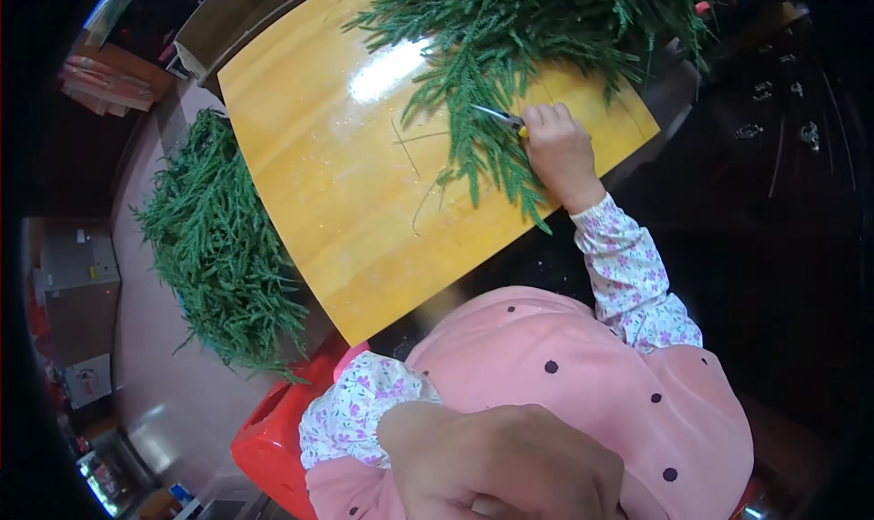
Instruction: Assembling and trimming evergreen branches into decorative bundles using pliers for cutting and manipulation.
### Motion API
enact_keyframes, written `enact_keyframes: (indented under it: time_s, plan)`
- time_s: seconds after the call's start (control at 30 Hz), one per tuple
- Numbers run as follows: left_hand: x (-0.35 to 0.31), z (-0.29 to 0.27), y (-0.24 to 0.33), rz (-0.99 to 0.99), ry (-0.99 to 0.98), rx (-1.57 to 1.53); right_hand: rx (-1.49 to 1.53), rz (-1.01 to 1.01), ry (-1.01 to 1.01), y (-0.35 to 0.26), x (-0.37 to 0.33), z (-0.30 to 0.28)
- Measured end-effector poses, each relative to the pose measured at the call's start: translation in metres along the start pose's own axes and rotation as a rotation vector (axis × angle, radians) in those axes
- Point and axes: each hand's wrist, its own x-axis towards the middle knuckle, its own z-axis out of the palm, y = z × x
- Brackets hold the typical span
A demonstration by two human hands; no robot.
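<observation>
My right hand [557, 151] grips a pair of pliers [503, 117] with yellow handles, their metal jaws pointing left over green artificial pine sprigs [469, 142]. These sprigs trail across the yellow wooden table [309, 183] from a large green heap [546, 15] at its far edge. Several thin wire-like stems [410, 147] lie loose on the wood, left of the pliers. Close to the camera, at the lower middle, my left hand [510, 461] is raised with its fingers curled in. Whatever it may hold is hidden.
Left of the table stands another big mound of green sprigs [223, 247]. A red plastic stool [278, 429] is by my left side. Dark cabinets [774, 147] with metal handles line the right. Cardboard boxes [77, 274] stand at the far left.
</observation>
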Motion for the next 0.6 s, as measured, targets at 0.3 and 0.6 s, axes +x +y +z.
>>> enact_keyframes:
  time_s: [0.3, 0.6]
  plan:
    - [-0.092, 0.118, -0.067, 0.256, 0.219, 0.152, 0.234, 0.151, -0.01, -0.043, -0.051, -0.062]
    - [-0.118, 0.128, -0.024, -0.048, 0.03, 0.63, -0.067, 0.21, -0.001, -0.042, -0.077, -0.083]
